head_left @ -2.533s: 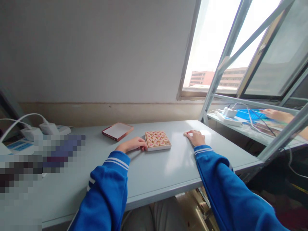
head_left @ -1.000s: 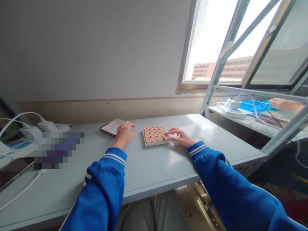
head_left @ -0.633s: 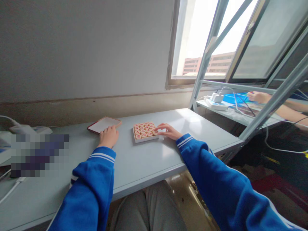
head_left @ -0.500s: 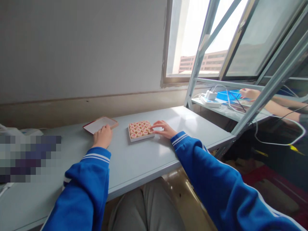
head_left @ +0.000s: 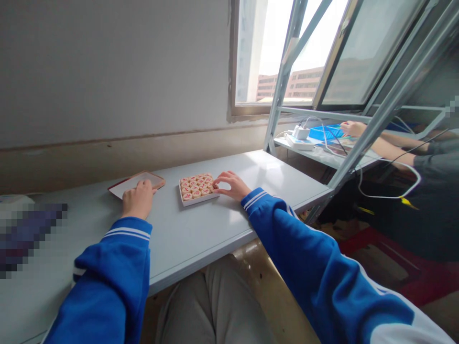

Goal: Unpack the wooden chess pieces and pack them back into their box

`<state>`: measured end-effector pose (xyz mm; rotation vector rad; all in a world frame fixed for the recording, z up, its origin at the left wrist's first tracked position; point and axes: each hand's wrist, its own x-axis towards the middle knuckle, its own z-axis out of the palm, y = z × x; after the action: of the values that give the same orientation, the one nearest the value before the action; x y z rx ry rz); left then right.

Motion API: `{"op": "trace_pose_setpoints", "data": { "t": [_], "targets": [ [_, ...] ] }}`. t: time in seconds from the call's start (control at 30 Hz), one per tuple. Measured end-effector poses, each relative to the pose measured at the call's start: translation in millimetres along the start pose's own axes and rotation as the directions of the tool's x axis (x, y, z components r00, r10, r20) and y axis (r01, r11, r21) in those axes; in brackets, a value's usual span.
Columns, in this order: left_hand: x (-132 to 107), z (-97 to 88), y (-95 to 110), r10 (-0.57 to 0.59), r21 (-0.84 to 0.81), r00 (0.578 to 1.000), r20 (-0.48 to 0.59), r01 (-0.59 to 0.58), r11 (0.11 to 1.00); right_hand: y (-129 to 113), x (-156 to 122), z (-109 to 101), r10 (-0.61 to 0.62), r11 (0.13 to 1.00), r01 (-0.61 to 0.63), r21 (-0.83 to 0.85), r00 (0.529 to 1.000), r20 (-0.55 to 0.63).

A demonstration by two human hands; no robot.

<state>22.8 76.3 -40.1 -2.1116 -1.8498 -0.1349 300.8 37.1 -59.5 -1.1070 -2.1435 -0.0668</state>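
Note:
A shallow white box (head_left: 199,200) of round wooden Chinese chess pieces (head_left: 195,187) with red characters lies on the table, its pieces set in rows. My right hand (head_left: 232,185) is at the box's right edge, thumb and forefinger pinched on one chess piece (head_left: 215,186) there. To the left, my left hand (head_left: 138,198) has its fingers curled over the near side of the box lid (head_left: 124,187). That lid lies with its white inside up and a reddish rim at its left. The left fingertips are partly hidden.
The pale table (head_left: 186,239) runs along the wall. A blurred-out item (head_left: 28,234) lies at its left end. Beyond the metal frame (head_left: 276,110) on the right, another person's hands (head_left: 353,129) work near a blue basket (head_left: 324,132), a power strip and white cables (head_left: 390,196).
The view has swung to the right, so everything sits further left. My right thumb and forefinger have curled in around the piece at the box's edge. My left hand stays at the lid.

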Motion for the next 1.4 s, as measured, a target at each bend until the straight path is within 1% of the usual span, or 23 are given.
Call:
{"op": "trace_pose_setpoints", "data": {
  "t": [0.07, 0.2, 0.43, 0.63, 0.73, 0.87, 0.97, 1.1, 1.23, 1.33, 1.4],
  "targets": [
    [0.1, -1.8, 1.1, 0.000, -0.013, 1.000, -0.023, 0.000, 1.000, 0.6, 0.1, 0.1, 0.007, 1.000, -0.007, 0.001, 1.000, -0.011],
    [-0.4, -4.4, 3.8, -0.005, -0.043, 0.998, -0.066, 0.002, 0.999, 1.6, 0.1, 1.3, 0.011, 1.000, -0.011, 0.013, 1.000, 0.008],
    [2.7, -2.2, 4.0, -0.025, -0.041, 0.999, -0.023, 0.024, 0.999, 5.4, 0.2, 3.9, -0.005, 0.999, 0.005, 0.043, 1.000, -0.006],
    [1.9, -5.0, 5.3, -0.019, -0.042, 0.999, -0.032, 0.017, 0.999, 2.4, -0.5, 2.5, 0.019, 0.998, -0.019, 0.065, 1.000, 0.000],
    [0.1, -6.0, 6.3, -0.007, -0.055, 0.999, -0.043, 0.005, 0.998, -0.9, -0.9, 1.7, 0.039, 0.998, -0.039, 0.041, 0.999, -0.011],
    [-0.2, -6.9, 7.0, 0.023, -0.068, 0.999, -0.023, -0.025, 0.997, -4.6, -0.5, 0.4, 0.057, 0.998, -0.056, 0.017, 0.998, -0.025],
    [1.7, -7.2, 7.8, 0.046, -0.071, 0.999, -0.029, -0.048, 0.996, -8.2, -0.8, -0.2, 0.078, 0.997, -0.078, 0.011, 0.997, -0.015],
    [5.6, -4.0, 9.7, 0.064, -0.086, 0.996, -0.061, -0.069, 0.994, -13.1, -2.4, 0.0, 0.103, 0.995, -0.103, -0.014, 0.993, 0.049],
    [8.2, 0.6, 12.4, 0.062, -0.103, 0.988, -0.142, -0.077, 0.992, -15.0, -4.1, -0.1, 0.128, 0.991, -0.127, -0.036, 0.991, 0.026],
    [9.1, 0.8, 15.5, 0.040, -0.180, 0.976, -0.212, -0.080, 0.980, -14.5, -5.1, 0.4, 0.093, 0.996, -0.093, 0.004, 0.996, 0.012],
    [8.8, -1.3, 18.3, -0.011, -0.272, 0.964, -0.265, -0.064, 0.960, -14.1, -5.7, 1.3, 0.067, 0.997, -0.067, 0.035, 0.998, 0.001]
  ]
}}
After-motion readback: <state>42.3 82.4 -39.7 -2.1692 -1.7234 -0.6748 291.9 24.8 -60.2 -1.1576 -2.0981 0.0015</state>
